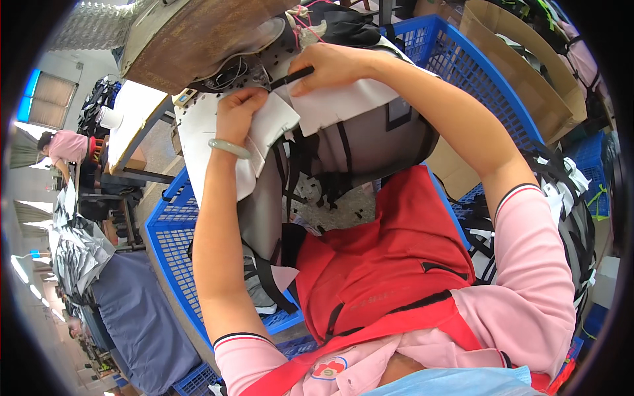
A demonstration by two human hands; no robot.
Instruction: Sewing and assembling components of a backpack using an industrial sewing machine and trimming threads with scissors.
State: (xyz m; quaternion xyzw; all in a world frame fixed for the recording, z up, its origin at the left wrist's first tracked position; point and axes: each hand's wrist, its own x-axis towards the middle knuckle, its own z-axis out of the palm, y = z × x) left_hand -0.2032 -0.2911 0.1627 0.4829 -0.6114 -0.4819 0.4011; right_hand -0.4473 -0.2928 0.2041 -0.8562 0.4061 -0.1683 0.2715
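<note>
A short black strap (292, 77) slants between my two hands, just below the machine's working area. The fingers of my right hand (323, 68) pinch its upper right end. My left hand (239, 113) is closed close to the strap's lower end, over a white fabric panel (272, 124). What its fingertips grip is hidden. Another white panel (333, 100) lies under my right hand. Both panels appear joined to grey fabric (356, 148) with black straps, which drapes down toward my lap.
A worn brown machine housing (191, 46) overhangs the work, with black scraps around it. Blue plastic baskets (173, 247) stand left and right of my legs. At the upper right is an open cardboard box (528, 72). Another person (69, 146) bends at the far left.
</note>
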